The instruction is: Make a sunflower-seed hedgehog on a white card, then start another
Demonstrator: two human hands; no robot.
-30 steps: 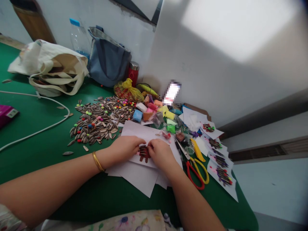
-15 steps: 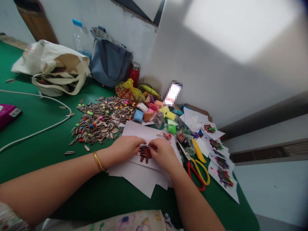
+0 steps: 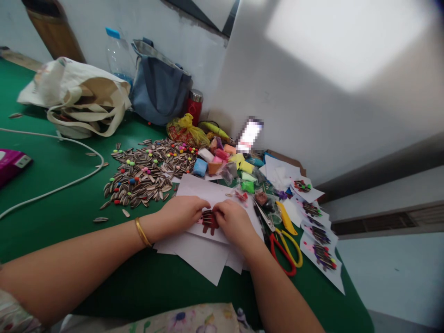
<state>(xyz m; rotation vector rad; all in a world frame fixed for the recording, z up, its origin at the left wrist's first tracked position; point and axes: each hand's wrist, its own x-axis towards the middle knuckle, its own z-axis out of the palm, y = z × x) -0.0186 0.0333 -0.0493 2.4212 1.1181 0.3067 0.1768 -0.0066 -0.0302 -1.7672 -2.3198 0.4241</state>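
Observation:
Both my hands rest on a stack of white paper sheets on the green table. Between them lies a small brown clay figure studded with sunflower seeds. My left hand, with a gold bangle at the wrist, has its fingers curled at the figure's left edge. My right hand pinches at the figure's top right with thumb and forefinger. What the fingertips hold is too small to name.
A heap of striped sunflower seeds with coloured beads lies left of the paper. Coloured clay packets, scissors, finished seed pictures, a white cable, bags and a red flask crowd the wall side.
Both hands stay on the clay figure; the right fingertips shifted slightly at its top edge. The view barely moved.

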